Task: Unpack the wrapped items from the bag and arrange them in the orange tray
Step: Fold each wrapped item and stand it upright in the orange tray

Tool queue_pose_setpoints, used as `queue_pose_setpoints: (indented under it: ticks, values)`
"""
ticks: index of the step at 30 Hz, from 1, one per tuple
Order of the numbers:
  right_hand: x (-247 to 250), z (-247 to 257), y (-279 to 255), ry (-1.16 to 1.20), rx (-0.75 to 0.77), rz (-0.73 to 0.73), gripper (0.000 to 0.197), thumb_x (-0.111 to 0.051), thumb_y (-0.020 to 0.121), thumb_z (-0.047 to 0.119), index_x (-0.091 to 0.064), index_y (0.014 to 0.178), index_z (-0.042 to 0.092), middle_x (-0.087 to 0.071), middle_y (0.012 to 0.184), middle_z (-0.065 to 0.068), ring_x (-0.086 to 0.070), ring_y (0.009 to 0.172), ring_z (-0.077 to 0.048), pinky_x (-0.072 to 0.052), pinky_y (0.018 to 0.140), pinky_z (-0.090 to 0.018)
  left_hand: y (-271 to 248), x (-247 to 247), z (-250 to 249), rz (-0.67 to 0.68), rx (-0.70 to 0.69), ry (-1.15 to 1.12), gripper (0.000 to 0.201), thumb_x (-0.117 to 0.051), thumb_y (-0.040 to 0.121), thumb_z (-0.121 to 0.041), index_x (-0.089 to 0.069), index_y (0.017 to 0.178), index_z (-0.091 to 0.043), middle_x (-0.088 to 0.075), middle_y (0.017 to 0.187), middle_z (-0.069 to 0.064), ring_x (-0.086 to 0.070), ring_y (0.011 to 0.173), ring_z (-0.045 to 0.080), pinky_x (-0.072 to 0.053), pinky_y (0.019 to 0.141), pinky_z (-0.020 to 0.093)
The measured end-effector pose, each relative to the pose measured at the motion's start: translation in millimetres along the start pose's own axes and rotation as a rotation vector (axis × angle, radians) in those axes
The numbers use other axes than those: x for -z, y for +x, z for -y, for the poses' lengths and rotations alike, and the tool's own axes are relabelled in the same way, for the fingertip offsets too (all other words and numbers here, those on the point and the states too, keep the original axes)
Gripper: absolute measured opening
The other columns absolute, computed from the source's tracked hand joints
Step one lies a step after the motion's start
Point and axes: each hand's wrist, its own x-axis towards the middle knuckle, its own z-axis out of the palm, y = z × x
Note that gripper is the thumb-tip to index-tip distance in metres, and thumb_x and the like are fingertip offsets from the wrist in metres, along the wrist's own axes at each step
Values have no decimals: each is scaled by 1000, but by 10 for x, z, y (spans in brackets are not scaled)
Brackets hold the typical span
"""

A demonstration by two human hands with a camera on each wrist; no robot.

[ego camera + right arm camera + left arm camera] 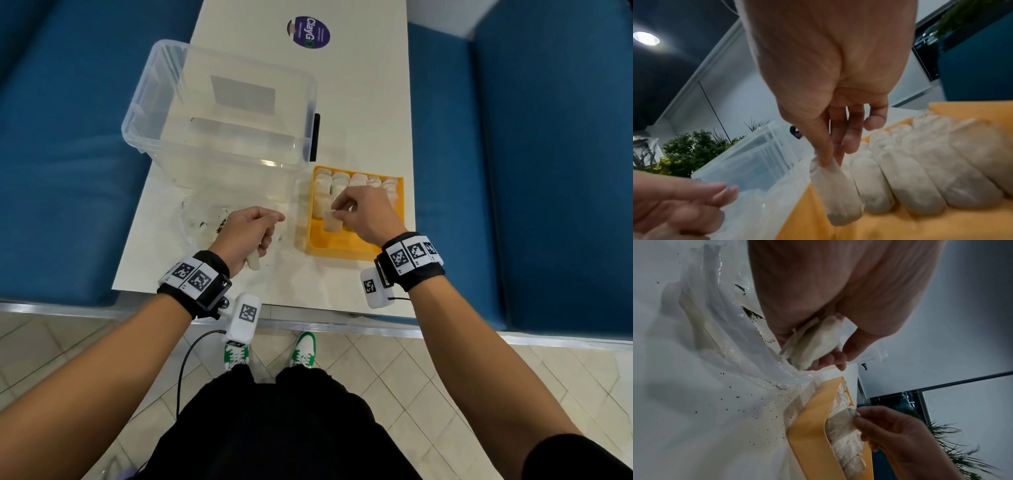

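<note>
The orange tray [342, 245] sits on the white table and holds several white wrapped items [339, 183] in rows at its far side. My right hand [359, 210] pinches the top of one wrapped item [835, 194] with thumb and forefinger, standing it upright inside the tray [900, 227] beside the others. My left hand [248, 229] is left of the tray, over the crumpled clear bag [202, 219], and its curled fingers hold another white wrapped item [813, 345]. The bag [725, 331] lies flat on the table with dark crumbs in it.
A large clear plastic bin [219, 113] stands on the table behind the bag, close to the tray's far left corner. Dark crumbs [760, 404] are scattered on the table beside the tray. Blue benches [548, 171] flank the table, and its near edge [274, 305] is close to me.
</note>
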Motion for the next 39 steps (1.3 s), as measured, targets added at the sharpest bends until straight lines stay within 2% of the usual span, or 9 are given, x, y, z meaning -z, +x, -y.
queue_pose_setpoints:
  ticks: [4, 6, 9, 12, 23, 28, 33, 37, 39]
  values:
    - [-200, -21, 115, 4, -19, 20, 6, -78, 87, 13, -77, 91, 16, -72, 86, 3, -63, 80, -9, -54, 76, -25, -7, 31, -13, -4, 1, 12, 17, -60, 102, -13, -76, 108, -8, -56, 72, 0, -47, 57, 14, -37, 47, 24]
    - [-257, -27, 178, -22, -16, -9, 5, -78, 86, 14, -77, 89, 18, -70, 88, 4, -60, 80, -9, -53, 75, -25, -6, 49, -16, -5, 1, 12, 17, -61, 102, -13, -76, 108, -8, -56, 72, 0, -47, 57, 14, -37, 47, 24]
    - [-294, -20, 247, -97, -12, -62, 4, -76, 87, 17, -78, 89, 20, -65, 86, 2, -55, 79, -11, -45, 68, -20, -7, 76, -26, -6, -3, 6, 17, -61, 102, -13, -76, 109, -7, -55, 72, 1, -47, 56, 14, -37, 47, 24]
    - [-329, -32, 289, -70, -56, -85, 6, -74, 87, 16, -77, 89, 21, -70, 81, 3, -62, 76, -12, -54, 72, -28, 4, 100, -38, -8, -2, -1, 17, -61, 102, -12, -76, 107, -7, -56, 72, 1, -47, 56, 14, -37, 47, 24]
    - [-356, -29, 313, -63, -70, -150, 8, -73, 87, 16, -74, 94, 18, -72, 85, 2, -65, 81, -14, -55, 76, -29, 48, 95, -48, -6, 19, -19, 16, -61, 101, -11, -76, 104, -7, -55, 73, 2, -46, 55, 15, -37, 47, 25]
    - [-278, 3, 300, -15, -45, -239, 8, -69, 89, 14, -74, 94, 19, -72, 86, 5, -65, 81, -9, -54, 76, -22, 14, 86, -115, 40, 90, -202, 30, -45, 93, -2, -71, 108, -2, -53, 74, 5, -46, 58, 17, -39, 52, 27]
    - [-169, 205, 165, 189, 33, -362, 6, -69, 87, 16, -73, 89, 20, -71, 83, 11, -63, 75, -5, -51, 70, -20, 21, 71, -200, 34, 188, -430, 40, -29, 79, 6, -63, 99, 0, -50, 78, 10, -49, 65, 23, -44, 66, 32]
    - [-184, 558, -78, 346, 133, -211, 5, -71, 87, 16, -73, 91, 19, -72, 86, 7, -61, 73, -16, -49, 68, -22, 16, -6, -244, -4, 213, -494, 39, -25, 81, 15, -57, 96, -2, -47, 84, 10, -50, 73, 24, -46, 72, 31]
    - [-209, 682, -172, 354, 123, -58, 10, -75, 88, 25, -72, 97, 21, -72, 87, 6, -61, 75, -17, -49, 69, -21, 20, -39, -249, -6, 190, -472, 35, -28, 86, 16, -56, 97, -3, -47, 84, 10, -52, 67, 22, -45, 69, 35]
